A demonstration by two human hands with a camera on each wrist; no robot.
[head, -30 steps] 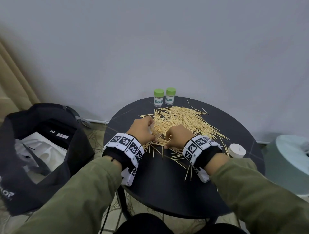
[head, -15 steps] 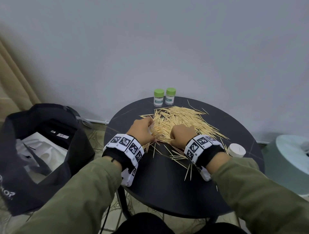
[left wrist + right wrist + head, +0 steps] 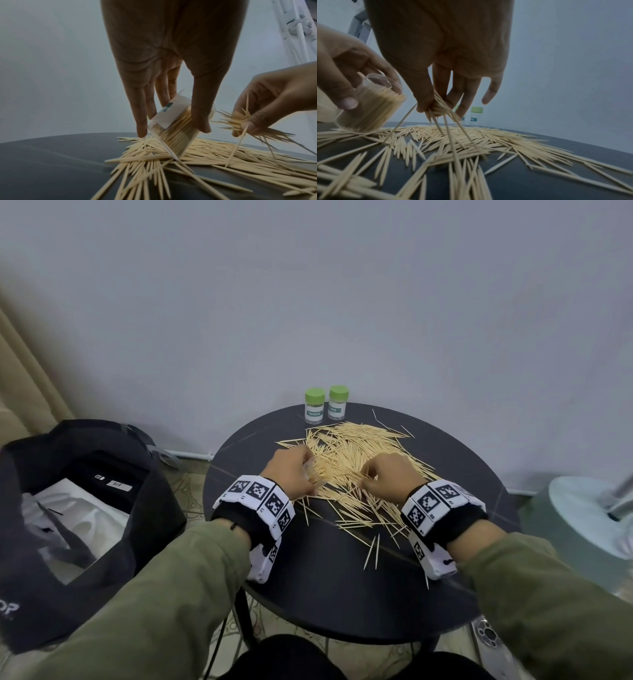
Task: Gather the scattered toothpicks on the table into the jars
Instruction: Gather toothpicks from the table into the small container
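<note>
A wide heap of pale wooden toothpicks (image 3: 356, 460) (image 3: 214, 152) (image 3: 453, 142) covers the middle of the round black table (image 3: 325, 587). My left hand (image 3: 291, 474) (image 3: 171, 115) grips a clear lidless jar (image 3: 175, 129) (image 3: 368, 106), tilted on the heap and packed with toothpicks. My right hand (image 3: 383, 477) (image 3: 435, 106) pinches a loose bundle of toothpicks (image 3: 240, 121) (image 3: 440, 108) just above the heap, to the right of the jar. Two green-lidded jars (image 3: 315, 405) (image 3: 338, 402) stand upright at the table's far edge.
A black bag (image 3: 68, 508) with white contents sits on the floor to the left. A pale round base with a pole (image 3: 589, 515) stands to the right. A grey wall rises right behind the table. Stray toothpicks (image 3: 371, 553) lie toward the near side.
My right hand has moved right and lifted slightly, coming up with a bundle of toothpicks. The white lid at the table's right edge is now hidden behind my right wrist. The left hand has stayed put.
</note>
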